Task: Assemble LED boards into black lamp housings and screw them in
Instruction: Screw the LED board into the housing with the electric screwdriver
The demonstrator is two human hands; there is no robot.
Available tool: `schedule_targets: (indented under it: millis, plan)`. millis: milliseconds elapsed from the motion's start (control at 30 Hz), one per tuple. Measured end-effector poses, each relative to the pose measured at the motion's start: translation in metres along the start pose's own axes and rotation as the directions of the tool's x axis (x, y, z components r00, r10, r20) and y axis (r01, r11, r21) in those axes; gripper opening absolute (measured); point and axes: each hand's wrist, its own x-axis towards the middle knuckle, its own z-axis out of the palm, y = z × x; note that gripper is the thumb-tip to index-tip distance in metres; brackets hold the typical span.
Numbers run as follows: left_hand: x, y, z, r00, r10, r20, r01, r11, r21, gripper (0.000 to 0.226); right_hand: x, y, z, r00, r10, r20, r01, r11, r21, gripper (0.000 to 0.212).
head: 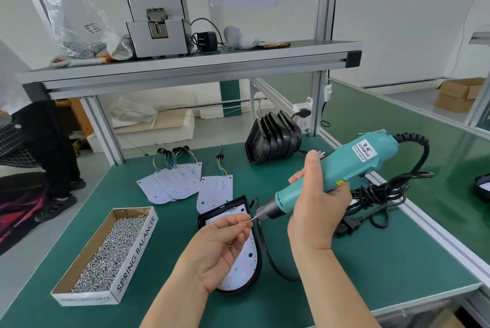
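Observation:
A black lamp housing lies on the green bench in front of me with a white LED board seated inside it. My left hand hovers above it, pinching a small screw between thumb and fingertips. The screw meets the bit of a teal electric screwdriver, which my right hand grips around its body, tilted down to the left. More LED boards with coloured wires lie farther back, one single board beside them. A stack of empty black housings stands at the back.
An open cardboard box of screws sits at the left front. The screwdriver's black cable coils at the right. An overhead shelf carries a grey screw feeder. A person's legs stand at the far left.

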Motion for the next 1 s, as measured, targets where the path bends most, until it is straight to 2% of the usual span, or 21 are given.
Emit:
schedule_targets:
  millis: [167, 567, 800, 1000]
  plan:
    - [-0.003, 0.003, 0.0, 0.999, 0.033, 0.004, -0.033, 0.997, 0.066, 0.023, 0.0, -0.001, 0.002, 1.0, 0.0, -0.007, 0.0, 1.0, -0.01, 0.023]
    - [-0.005, 0.002, 0.0, 0.997, 0.078, 0.023, -0.079, 0.993, 0.087, 0.015, 0.002, -0.001, 0.004, 1.0, 0.024, -0.016, -0.024, 1.0, -0.003, 0.015]
    - [-0.004, -0.003, -0.001, 0.981, 0.19, 0.041, -0.193, 0.976, 0.105, 0.014, 0.004, 0.0, 0.004, 0.998, 0.044, -0.035, -0.044, 0.999, 0.002, 0.017]
    - [-0.005, -0.01, 0.0, 0.975, 0.216, 0.058, -0.218, 0.976, 0.023, 0.014, 0.008, 0.004, 0.006, 0.994, 0.093, -0.063, -0.09, 0.995, 0.04, 0.02]
